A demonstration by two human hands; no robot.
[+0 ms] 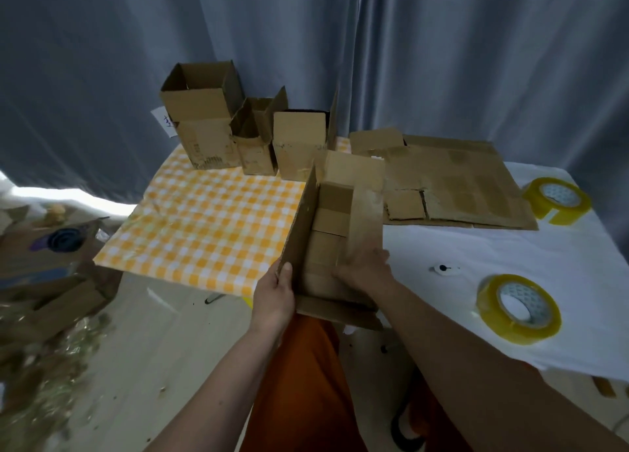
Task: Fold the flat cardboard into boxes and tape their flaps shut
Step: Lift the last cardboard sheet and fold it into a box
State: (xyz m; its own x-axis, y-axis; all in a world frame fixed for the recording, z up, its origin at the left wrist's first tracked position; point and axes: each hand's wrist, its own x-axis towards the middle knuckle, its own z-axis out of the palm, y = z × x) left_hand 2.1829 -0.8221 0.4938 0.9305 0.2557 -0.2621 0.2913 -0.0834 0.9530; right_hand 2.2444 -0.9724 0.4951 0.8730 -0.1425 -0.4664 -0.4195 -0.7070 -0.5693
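Left hand: grips the half-folded box by its raised side flap. Right hand: fingers pressed inside, seemingly flat. Box held over table edge. Flat cardboard, two tape rolls beyond. Paper note: writing illegible.

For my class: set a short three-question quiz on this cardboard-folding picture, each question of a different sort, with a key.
1. True or false: both hands are on the cardboard being folded.
2. How many tape rolls lie on the white cloth?
3. The folded boxes stand: A) on the checked cloth's far side, B) on the floor, C) on the tape.

Key: 1 true: left hand grips its edge, right hand presses a flap. 2 two: near roll, far roll. 3 A.
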